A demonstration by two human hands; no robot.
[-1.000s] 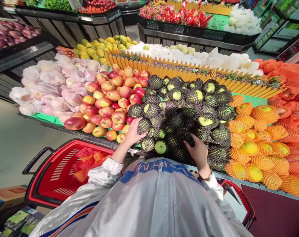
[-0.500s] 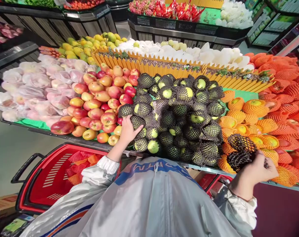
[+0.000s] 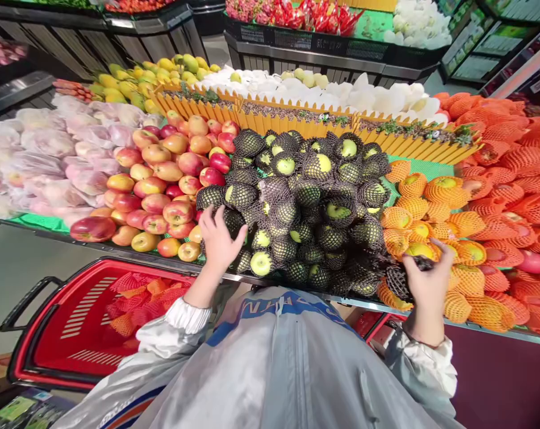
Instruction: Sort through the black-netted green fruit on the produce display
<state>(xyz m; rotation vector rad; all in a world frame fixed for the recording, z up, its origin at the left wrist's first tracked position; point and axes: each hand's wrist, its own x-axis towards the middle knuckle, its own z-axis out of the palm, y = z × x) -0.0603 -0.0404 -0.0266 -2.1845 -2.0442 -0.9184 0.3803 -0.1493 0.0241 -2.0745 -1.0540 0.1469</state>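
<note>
My left hand, open with fingers spread, is at the left edge of a pile of green apples in black foam nets, nearest to a netted one. Whether its fingertips touch the fruit I cannot tell. At the right front, where the black-netted pile meets fruit in orange foam nets, my right hand grips black foam netting. Its thumb and fingers curl around the netting. Whether any fruit is inside that netting is hidden.
Red apples lie loose left of the black-netted pile, beside bagged pale pink fruit. A low yellow picket divider runs behind. Below the stand's left part is a red shopping basket holding red and orange netting.
My right hand has moved left with the black netting, towards the black-netted apples. The fingers of my left hand have spread wider. The whole view has shifted slightly.
</note>
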